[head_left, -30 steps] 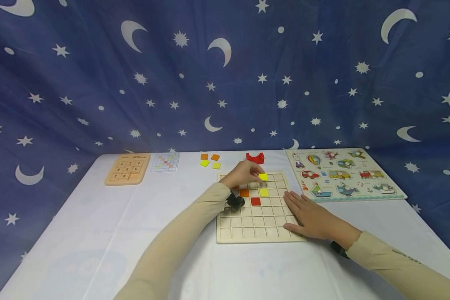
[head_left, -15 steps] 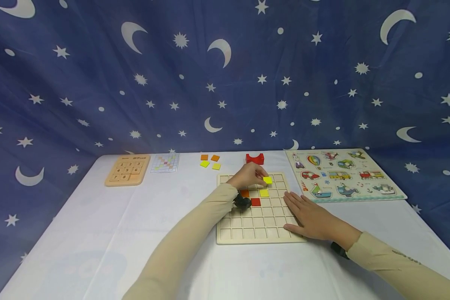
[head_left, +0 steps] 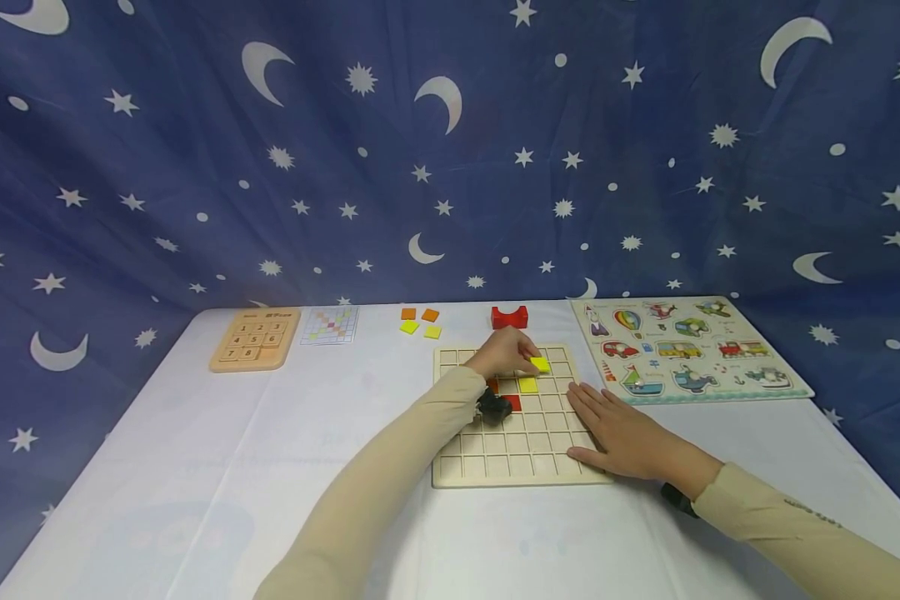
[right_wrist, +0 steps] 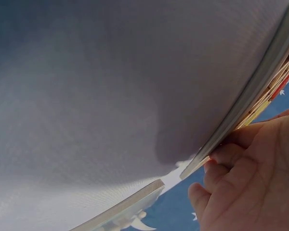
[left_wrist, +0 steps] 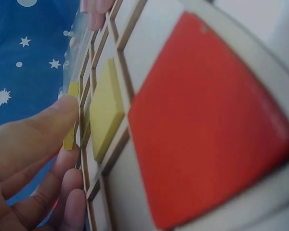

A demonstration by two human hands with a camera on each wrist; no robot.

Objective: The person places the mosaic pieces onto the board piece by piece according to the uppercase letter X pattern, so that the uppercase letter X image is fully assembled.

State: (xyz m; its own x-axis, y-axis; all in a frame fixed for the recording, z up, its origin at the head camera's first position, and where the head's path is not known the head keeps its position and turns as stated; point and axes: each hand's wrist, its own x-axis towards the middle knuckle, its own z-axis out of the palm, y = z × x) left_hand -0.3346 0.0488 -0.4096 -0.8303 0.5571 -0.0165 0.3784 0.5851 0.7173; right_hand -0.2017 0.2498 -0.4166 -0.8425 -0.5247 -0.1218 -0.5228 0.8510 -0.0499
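My left hand (head_left: 504, 353) pinches a yellow square tile (head_left: 540, 364) between thumb and fingers, over the upper rows of a wooden grid board (head_left: 521, 468). In the left wrist view that held tile (left_wrist: 71, 115) is seen edge-on beside the grid. Another yellow tile (head_left: 528, 385) lies in a cell just below, and a red tile (head_left: 512, 403) sits diagonally down-left of it. An orange tile (head_left: 492, 385) is partly covered by my left wrist. Along the board's right edge rests my right hand (head_left: 621, 433), its fingers extended over the rim.
Behind the board lie two orange tiles (head_left: 408, 314) and two yellow tiles (head_left: 432, 332), near a red notched block (head_left: 510, 317). A vehicle picture puzzle (head_left: 690, 350) is at right. At left are a wooden number puzzle (head_left: 255, 339) and a patterned card (head_left: 330, 325).
My left hand has shifted right and slightly nearer with the yellow tile, from above the placed yellow tile to the column beside it. My right hand has stayed still.
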